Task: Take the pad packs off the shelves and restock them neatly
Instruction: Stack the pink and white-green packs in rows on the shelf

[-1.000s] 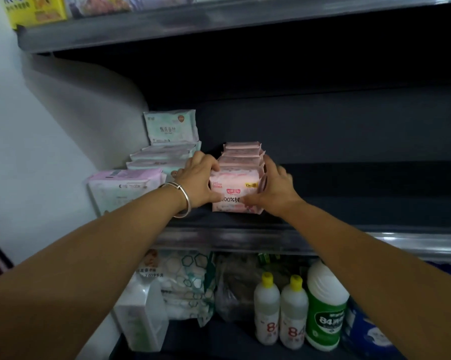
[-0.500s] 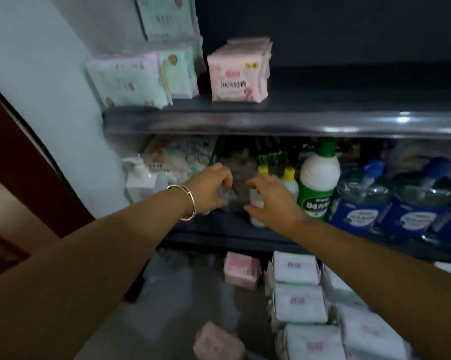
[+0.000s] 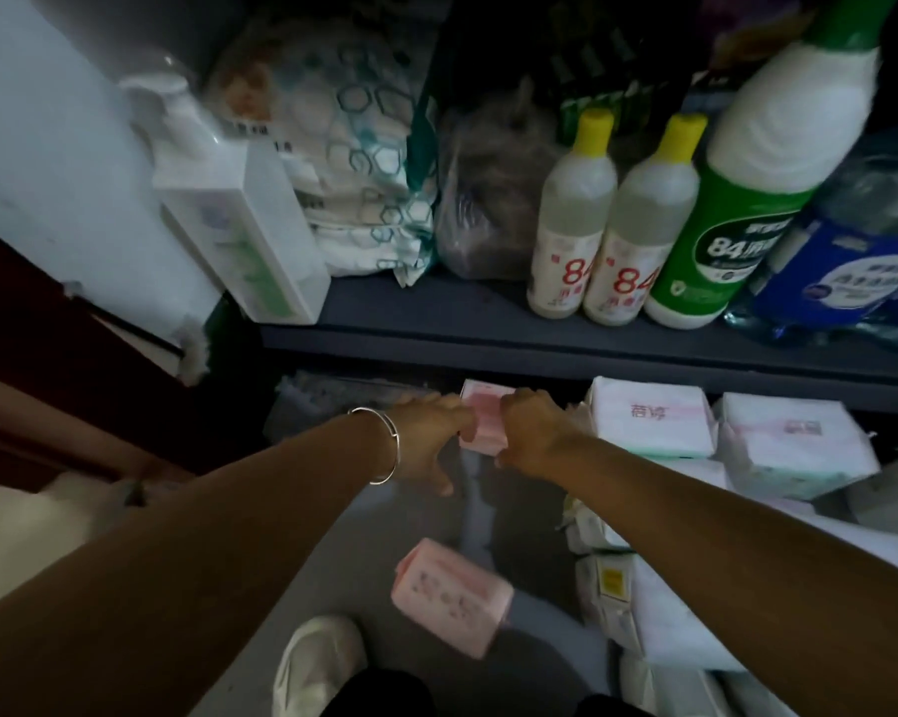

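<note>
We are looking down at a dim grey floor (image 3: 426,520) under a dark shelf (image 3: 488,315). Nearest us, a white shoe (image 3: 317,659) is standing beside a loose pink pad pack (image 3: 449,595). Farther on, our left hand (image 3: 426,442) and right hand (image 3: 532,434) are gripping another pink pack (image 3: 483,421) from either side, beside white pad packs (image 3: 651,424). Beyond, two yellow-capped 84 bottles (image 3: 571,219) are standing on the shelf next to a green-labelled bottle (image 3: 731,219).
</note>
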